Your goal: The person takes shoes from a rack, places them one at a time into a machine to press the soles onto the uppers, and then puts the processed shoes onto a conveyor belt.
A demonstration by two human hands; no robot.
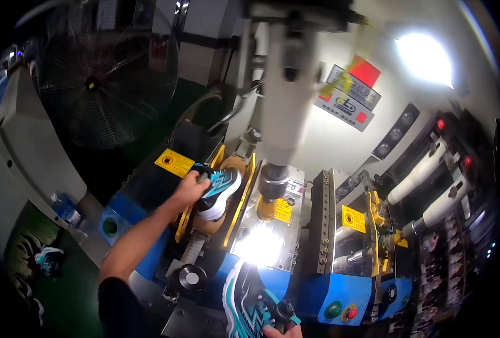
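My left hand (189, 190) is closed on a black, teal and white sneaker (220, 188), gripping it near the collar. This sneaker lies tilted between the yellow side plates (240, 205) of a press machine, its white sole facing right. At the lower edge my right hand (284, 331), partly cut off by the frame, has its fingers closed at the collar of a second sneaker (247, 304) in the same colours. That one points its toe away from me, in front of the machine's blue front panel. A dark round part (284, 309) shows beside its opening.
A white press arm (288, 101) hangs over the metal plate (267, 236) right of the first sneaker. Black knob (192, 277) sits low in front. A second press station (346, 298) stands right, a large fan (92, 84) back left, a bottle (65, 208) left.
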